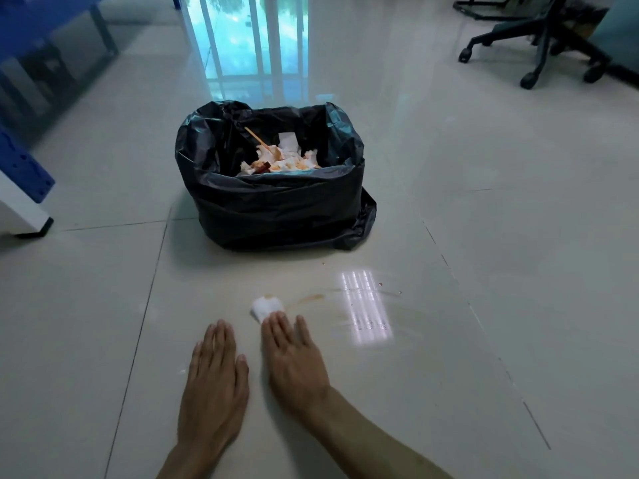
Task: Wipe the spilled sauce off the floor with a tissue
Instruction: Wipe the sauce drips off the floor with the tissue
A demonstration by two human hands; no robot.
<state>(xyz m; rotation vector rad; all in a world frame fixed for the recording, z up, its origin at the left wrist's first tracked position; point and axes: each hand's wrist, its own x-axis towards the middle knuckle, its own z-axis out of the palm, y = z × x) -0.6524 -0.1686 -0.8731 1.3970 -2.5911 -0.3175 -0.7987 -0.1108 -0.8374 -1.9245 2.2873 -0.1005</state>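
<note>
While right hand [294, 361] presses flat, fingers extended, on small folded white tissue [264, 307], thin orange-brown sauce smear [311, 299] just right may only spread. Left hand [216, 378] flat, empty.

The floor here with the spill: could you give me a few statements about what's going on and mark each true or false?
1. The right hand presses a white tissue to the floor with its fingers. True.
2. The left hand holds a second tissue. False: it lies flat and empty on the tile.
3. Brownish sauce streaks remain to the right of the tissue. True.
4. The bin with the black bag is empty. False: it holds crumpled, stained tissues and a stick.
5. The bin stands between the hands and the person. False: it stands beyond the spill, farther from the person.
</note>
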